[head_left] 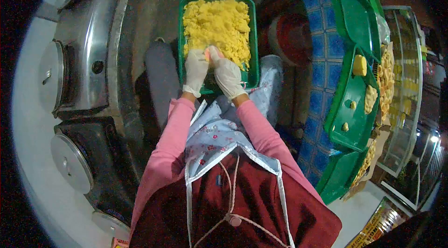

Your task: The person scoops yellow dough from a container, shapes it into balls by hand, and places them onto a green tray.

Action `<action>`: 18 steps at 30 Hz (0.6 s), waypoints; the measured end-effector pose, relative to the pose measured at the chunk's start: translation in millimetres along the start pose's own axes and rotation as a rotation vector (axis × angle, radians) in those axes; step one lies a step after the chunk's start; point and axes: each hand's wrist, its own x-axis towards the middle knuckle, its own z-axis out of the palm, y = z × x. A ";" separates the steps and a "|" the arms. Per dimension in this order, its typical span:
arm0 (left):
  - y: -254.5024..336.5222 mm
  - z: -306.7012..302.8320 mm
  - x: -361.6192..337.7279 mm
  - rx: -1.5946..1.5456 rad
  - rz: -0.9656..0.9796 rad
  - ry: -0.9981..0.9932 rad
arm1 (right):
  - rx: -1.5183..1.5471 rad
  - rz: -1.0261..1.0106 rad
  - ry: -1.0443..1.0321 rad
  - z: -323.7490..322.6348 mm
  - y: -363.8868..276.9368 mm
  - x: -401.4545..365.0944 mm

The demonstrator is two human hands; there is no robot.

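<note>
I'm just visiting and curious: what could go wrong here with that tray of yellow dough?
1. The green tray seems to rest on the person's knees, so it might tip while the left hand and right hand work at its near end.
2. The yellow dough is heaped to the rim, so bits may spill over.

One green tray [180, 38], one heap of yellow dough [217, 24], two gloved hands [195, 71] [227, 76], three round metal lids [51, 77] [70, 161] [109, 224].
</note>
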 end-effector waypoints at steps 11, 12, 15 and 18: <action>-24.1 7.2 -1.9 -0.451 -0.055 0.008 | -0.046 0.033 -0.161 -8.3 -1.2 -11.5; -19.5 3.4 2.2 -0.281 -0.027 -0.051 | -0.047 0.049 -0.169 -11.0 1.6 -12.7; 4.0 -8.2 11.8 0.171 0.108 -0.220 | -0.140 -0.023 -0.249 -28.5 15.0 -20.4; 25.4 -15.8 12.9 0.404 0.307 -0.313 | -0.117 0.065 -0.243 -56.6 14.6 -28.0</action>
